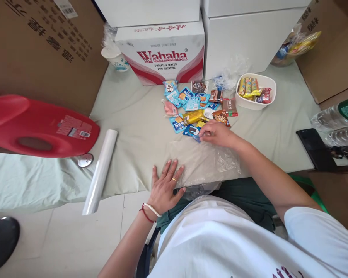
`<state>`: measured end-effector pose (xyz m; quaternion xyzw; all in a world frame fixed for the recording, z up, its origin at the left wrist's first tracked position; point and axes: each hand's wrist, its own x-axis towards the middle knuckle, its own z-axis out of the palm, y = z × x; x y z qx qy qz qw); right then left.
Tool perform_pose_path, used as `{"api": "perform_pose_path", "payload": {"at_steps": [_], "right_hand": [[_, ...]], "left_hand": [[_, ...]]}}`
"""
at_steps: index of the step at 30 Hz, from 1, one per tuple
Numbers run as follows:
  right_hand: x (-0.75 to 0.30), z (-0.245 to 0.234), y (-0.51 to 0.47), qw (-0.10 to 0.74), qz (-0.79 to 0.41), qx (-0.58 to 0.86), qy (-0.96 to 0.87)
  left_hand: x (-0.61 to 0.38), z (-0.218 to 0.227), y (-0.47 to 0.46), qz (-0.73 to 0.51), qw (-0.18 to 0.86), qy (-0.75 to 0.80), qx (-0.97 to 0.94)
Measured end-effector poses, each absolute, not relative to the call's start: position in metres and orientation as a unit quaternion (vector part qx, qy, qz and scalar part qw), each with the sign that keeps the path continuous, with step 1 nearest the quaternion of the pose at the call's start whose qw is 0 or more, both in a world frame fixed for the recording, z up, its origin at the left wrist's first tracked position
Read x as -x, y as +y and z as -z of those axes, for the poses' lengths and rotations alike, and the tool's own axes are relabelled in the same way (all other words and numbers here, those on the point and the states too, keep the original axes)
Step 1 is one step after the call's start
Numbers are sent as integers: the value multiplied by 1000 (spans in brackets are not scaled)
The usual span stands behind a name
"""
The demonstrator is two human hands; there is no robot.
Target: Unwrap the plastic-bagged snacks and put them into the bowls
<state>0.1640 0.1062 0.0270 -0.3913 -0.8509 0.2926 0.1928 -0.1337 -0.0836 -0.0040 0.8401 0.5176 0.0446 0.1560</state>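
My left hand (166, 189) lies with its fingers spread at the front of the cloth-covered table, on the left edge of a clear plastic sheet (195, 164). My right hand (216, 134) is at the near side of a pile of wrapped snacks, its fingers curled together at the right edge of a blue snack packet (192, 131). Around that packet lie a yellow packet (193, 116), a pink packet (171, 108), a brown packet (230, 107) and several light-blue packets (192, 103). The clear sheet spreads below my right wrist and hangs over the table edge.
A white tub (256, 103) of snacks stands right of the pile, with crumpled clear wrap (232, 75) beside it. Behind is a Wahaha carton (162, 58). A film roll (100, 173) and a red container (40, 127) lie left; a phone (316, 148) and bottles (333, 116) right.
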Motion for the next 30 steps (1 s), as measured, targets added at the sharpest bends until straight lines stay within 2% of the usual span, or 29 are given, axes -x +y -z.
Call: {"api": "perform_pose_path", "payload": {"at_steps": [4, 7, 9, 12, 15, 23, 26, 30], "right_hand": [[-183, -43, 112, 267, -149, 531, -791], [-177, -52, 77, 294, -53, 526, -796], [-164, -50, 41, 249, -69, 448, -856], [-142, -36, -10, 127, -127, 336, -925], [-131, -20, -39, 60, -154, 320, -933], [-166, -7, -37, 78, -157, 405, -897], [-187, -8, -37, 95, -154, 437, -881], [-192, -20, -39, 161, -172, 440, -867]], "left_hand": [[135, 4, -76, -90, 199, 545, -810], [131, 1, -66, -151, 182, 587, -775], [124, -5, -59, -184, 127, 620, -752], [110, -17, -45, -181, 41, 621, -761], [104, -26, -28, -119, 57, 537, -833], [149, -10, 8, 87, 202, 483, -847], [166, -12, 9, 99, 208, 476, -849], [178, -29, 12, 35, 219, 479, -850]]}}
